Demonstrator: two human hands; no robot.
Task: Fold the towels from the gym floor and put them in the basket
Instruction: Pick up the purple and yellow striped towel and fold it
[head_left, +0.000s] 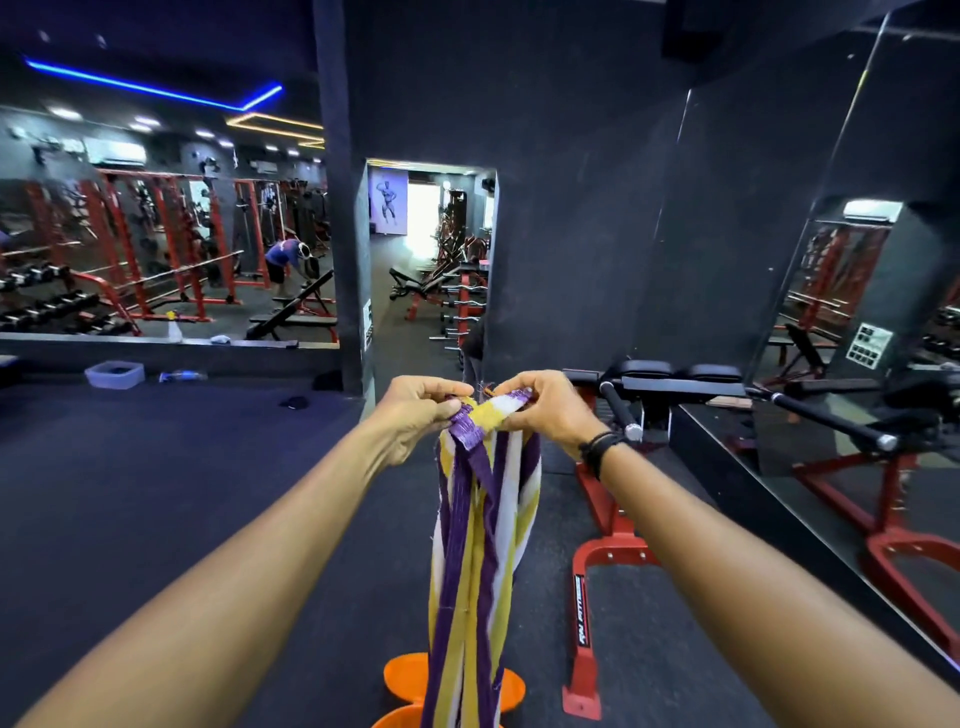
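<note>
A long towel (480, 545) striped purple, yellow and white hangs straight down in front of me, bunched into a narrow column. My left hand (421, 410) and my right hand (545, 405) pinch its top edge close together at about chest height, arms stretched out. The right wrist wears black bands. The towel's lower end drops out of the bottom of the view. An orange plastic thing (402, 675), possibly the basket, sits on the floor behind the hanging towel, mostly hidden by it.
A red-framed gym bench (597, 561) with black pads stands close on the right, beside a mirrored wall. A dark cloth (294, 401), a clear tub (114, 374) and a bottle (182, 375) lie at the far left. A doorway (431, 270) opens ahead.
</note>
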